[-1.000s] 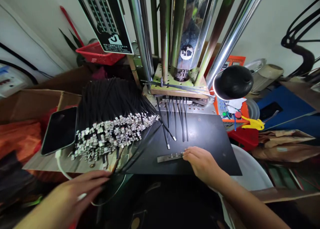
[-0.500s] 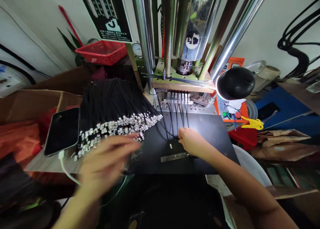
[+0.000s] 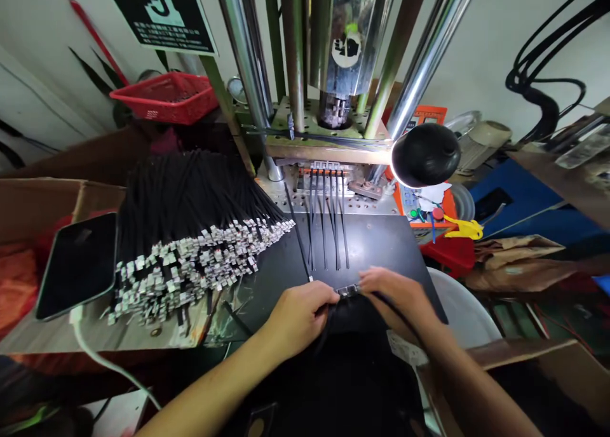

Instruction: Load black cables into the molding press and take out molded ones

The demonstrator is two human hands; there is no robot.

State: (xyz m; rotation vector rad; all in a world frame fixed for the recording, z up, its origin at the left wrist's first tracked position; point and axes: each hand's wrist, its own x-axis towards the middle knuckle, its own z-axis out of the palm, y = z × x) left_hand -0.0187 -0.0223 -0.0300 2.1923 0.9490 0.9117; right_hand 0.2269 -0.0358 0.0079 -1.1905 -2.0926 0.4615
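both hands on the metal strip at the front of the black plate

we see the left hand and right hand meeting at the near edge of the black plate, each pinching one end of a small metal strip. fingers of both are curled closed around it, and only the middle of the strip shows between them. a thin black cable runs down from under the left hand; we cannot tell if that hand grips it too.

just beyond the strip, a row of black cables lies straight on the plate, far ends seated in the orange-topped fixture of the press. near ends sit just ahead of the fingers.

step in hand, as we judge it: setting the strip against the free cable tips. next move likely calls for lining the strip's slots up with each tip, keeping cables parallel and untangled.

left of the plate: a big pile of terminated cables, a phone beside it. a black lamp shines at right.
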